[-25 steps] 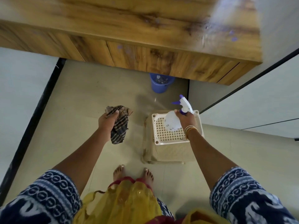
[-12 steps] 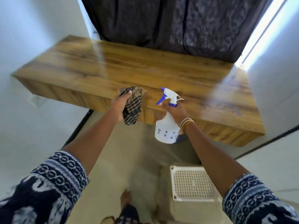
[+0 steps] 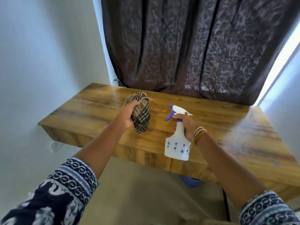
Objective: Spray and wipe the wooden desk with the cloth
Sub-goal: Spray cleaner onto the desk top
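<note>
The wooden desk is a floating slab fixed to the wall, stretching across the middle of the view. My left hand grips a bunched brown checked cloth above the desk's left half. My right hand holds a white spray bottle by its neck, upright, above the desk's front edge. Its white and purple nozzle points left and away from me. Small purple marks dot the desk's right end.
A dark patterned curtain hangs behind the desk. White walls stand to the left and right. A wall socket sits below the desk's left end. A blue bin peeks out under the desk on the beige floor.
My view has tilted up from the floor and white basket to the desk and curtain. Both hands rose from floor level to above the desk, still holding the cloth and the bottle.
</note>
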A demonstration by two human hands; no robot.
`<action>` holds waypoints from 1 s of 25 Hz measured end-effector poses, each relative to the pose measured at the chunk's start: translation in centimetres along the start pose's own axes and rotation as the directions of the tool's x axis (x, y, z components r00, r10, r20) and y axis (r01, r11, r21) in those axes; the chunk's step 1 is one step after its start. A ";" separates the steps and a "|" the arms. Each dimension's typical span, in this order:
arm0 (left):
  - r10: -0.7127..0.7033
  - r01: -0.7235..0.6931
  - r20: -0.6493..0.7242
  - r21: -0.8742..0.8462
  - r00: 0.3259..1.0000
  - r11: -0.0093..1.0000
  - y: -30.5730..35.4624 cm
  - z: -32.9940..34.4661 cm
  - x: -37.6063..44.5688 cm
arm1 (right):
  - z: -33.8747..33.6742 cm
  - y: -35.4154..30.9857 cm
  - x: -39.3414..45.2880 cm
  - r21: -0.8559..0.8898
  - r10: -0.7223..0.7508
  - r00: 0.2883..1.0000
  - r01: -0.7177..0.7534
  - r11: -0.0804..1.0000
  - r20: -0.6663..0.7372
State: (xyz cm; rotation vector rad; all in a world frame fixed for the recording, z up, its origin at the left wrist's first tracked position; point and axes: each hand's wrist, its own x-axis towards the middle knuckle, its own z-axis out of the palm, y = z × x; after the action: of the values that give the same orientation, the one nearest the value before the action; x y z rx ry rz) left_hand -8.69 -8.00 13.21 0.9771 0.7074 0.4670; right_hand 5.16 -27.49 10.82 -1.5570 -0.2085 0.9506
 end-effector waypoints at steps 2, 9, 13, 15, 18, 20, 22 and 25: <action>0.002 -0.002 -0.012 -0.002 1.000 1.000 1.4 -0.5 1.7 | 1.3 -1.3 1.1 0.019 0.048 0.999 -0.048 0.999 -0.009; -0.016 0.014 -0.057 -0.042 0.998 0.999 4.9 -1.3 10.8 | 5.5 -6.5 8.1 0.080 0.066 0.998 -0.067 0.995 0.008; -0.038 0.033 -0.094 -0.053 0.995 0.998 6.9 -1.7 15.9 | 7.2 -8.5 13.5 0.080 0.088 0.994 -0.094 0.992 0.071; -0.033 0.025 -0.112 -0.068 0.993 0.997 7.4 -2.2 17.8 | 8.0 -9.0 15.7 0.060 0.088 0.984 -0.099 0.993 0.158; -0.035 0.022 -0.122 -0.101 0.992 0.995 8.2 -3.2 20.7 | 9.0 -9.6 18.3 0.072 0.013 0.977 -0.029 0.997 0.213; -0.044 0.031 -0.118 -0.105 0.992 0.994 8.7 -3.9 22.0 | 9.3 -9.9 19.4 0.086 0.024 0.958 -0.051 0.995 0.287; -0.039 0.026 -0.108 -0.119 0.993 0.993 9.4 -4.5 23.3 | 9.7 -10.4 20.6 0.068 0.073 0.927 -0.106 0.992 0.369; -0.033 0.026 -0.038 -0.170 0.999 0.985 10.2 -5.8 24.6 | 11.0 -10.4 21.8 0.127 0.041 0.914 -0.100 0.987 0.404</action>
State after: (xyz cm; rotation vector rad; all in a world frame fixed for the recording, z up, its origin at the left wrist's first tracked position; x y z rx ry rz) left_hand 3.55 16.38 11.89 0.7984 0.7066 0.5137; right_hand 15.87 -3.17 11.27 -1.2301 -0.3653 1.3107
